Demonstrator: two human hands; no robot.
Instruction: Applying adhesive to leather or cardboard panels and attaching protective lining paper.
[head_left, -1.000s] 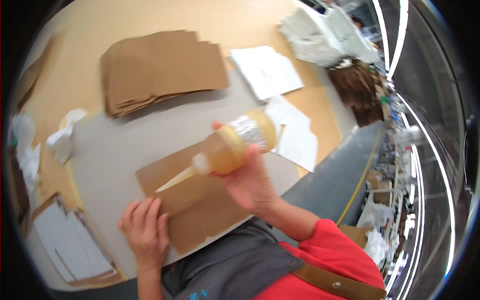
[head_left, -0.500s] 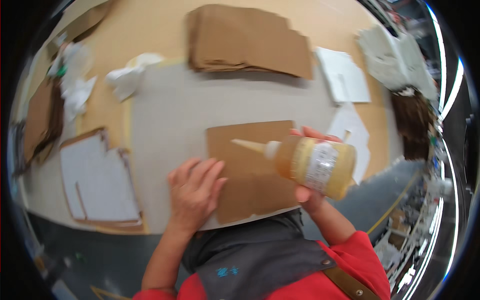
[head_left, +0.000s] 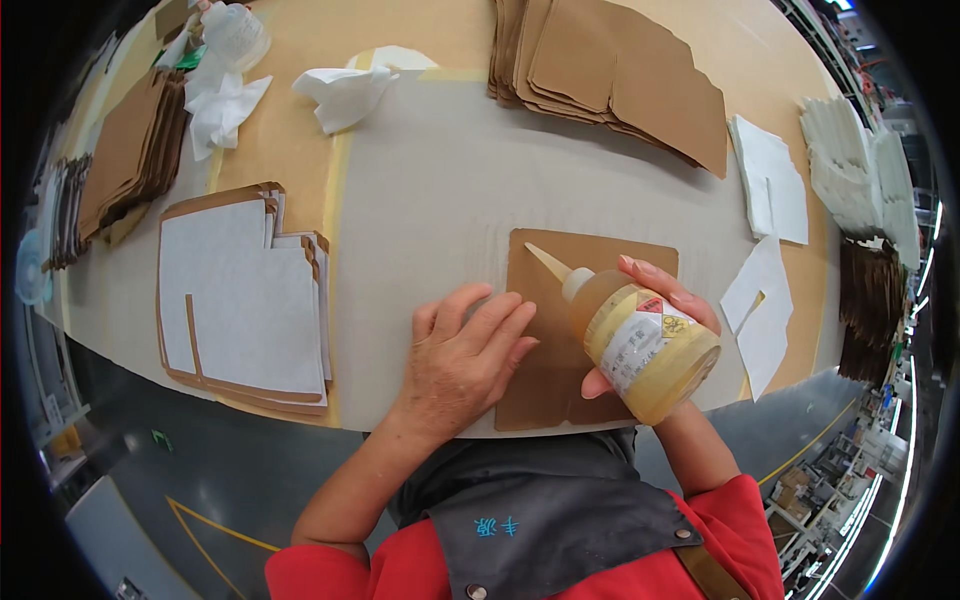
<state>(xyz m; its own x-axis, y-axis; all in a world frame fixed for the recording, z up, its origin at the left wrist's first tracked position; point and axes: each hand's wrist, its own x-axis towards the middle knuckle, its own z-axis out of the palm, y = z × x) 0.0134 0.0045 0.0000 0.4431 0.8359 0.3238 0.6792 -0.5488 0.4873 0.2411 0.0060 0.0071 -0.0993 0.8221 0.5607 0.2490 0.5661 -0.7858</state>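
Our nozzle (head_left: 548,263) has moved closer to the far-left corner of the brown sheet (head_left: 545,350), at the worktop's (head_left: 283,150) near edge. Our right hand (head_left: 683,297) wraps the bottle (head_left: 640,340) mid-body, best for something probably squeezable and liquid-heavy; our left hand's (head_left: 463,350) slightly spread fingers touch the sheet. Amber, white-labelled, the bottle tilts.

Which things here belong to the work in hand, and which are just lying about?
In use:
amber squeeze bottle, held
brown sheet beneath it

Apparently just lying about for now:
crumpled white pieces, upper left
white-topped stack, left
slit white sheet, right
brown stack, top
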